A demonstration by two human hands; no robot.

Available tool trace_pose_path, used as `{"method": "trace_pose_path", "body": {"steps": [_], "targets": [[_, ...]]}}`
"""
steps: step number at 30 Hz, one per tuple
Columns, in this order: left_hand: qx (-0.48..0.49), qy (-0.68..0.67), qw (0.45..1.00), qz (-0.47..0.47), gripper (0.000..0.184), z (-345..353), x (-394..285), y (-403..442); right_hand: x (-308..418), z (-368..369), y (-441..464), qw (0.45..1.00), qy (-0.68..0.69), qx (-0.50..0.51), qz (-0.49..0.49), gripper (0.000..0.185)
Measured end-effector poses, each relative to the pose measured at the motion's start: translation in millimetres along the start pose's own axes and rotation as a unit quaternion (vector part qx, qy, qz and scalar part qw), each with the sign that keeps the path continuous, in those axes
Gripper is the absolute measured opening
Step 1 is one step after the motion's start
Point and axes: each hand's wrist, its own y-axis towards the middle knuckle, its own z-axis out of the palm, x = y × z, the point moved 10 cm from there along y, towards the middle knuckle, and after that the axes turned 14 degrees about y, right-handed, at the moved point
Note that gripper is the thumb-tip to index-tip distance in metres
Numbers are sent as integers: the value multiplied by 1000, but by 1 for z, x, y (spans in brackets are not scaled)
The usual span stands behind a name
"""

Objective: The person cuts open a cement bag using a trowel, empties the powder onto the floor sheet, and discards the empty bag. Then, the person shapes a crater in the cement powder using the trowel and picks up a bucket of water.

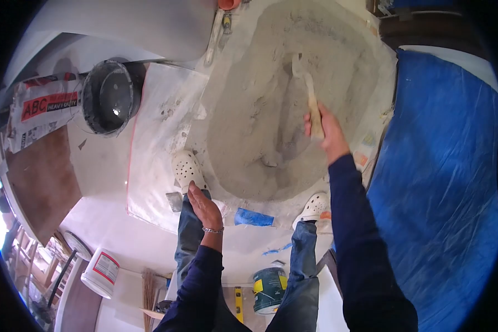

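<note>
My right hand (329, 133) is wrapped round the pale wooden handle of a narrow hand tool (311, 91). The tool's far end is over the grey mortar bed (243, 122), close to a dark groove through its middle; I cannot make out the exact shape of its head. Above my left leg hangs my left hand (206, 211), fingers stretched out and nothing in it. It is near the white clog (187, 169) on my left foot. The mortar lies as a wide, rough oval between my feet and the far side.
At the left stand a black bucket (110, 98) of grey liquid and an ABC-marked bag (44, 110). A blue tarp (442, 193) covers the right side. Behind me are a white pail (101, 272), a green pail (269, 290) and a yellow level (238, 304).
</note>
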Motion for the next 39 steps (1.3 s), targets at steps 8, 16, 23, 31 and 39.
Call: {"method": "trace_pose_path", "body": {"steps": [8, 16, 23, 31, 39], "targets": [[-1, 31, 999, -15, 62, 0, 19, -1, 76, 36, 86, 1000, -7, -1, -19, 36], [-4, 39, 999, -6, 65, -1, 16, -4, -2, 2, 52, 992, -110, 29, 47, 42], [-4, 29, 1000, 11, 62, 1, 19, -8, -68, -45, 9, 988, -106, 21, 111, 40], [-10, 13, 1000, -15, 65, -3, 19, -16, -104, -71, -36, 960, -217, -1, 177, 38], [-10, -66, 997, -45, 66, -1, 33, -21, -99, -64, -59, 912, -376, 18, 164, 40]]}}
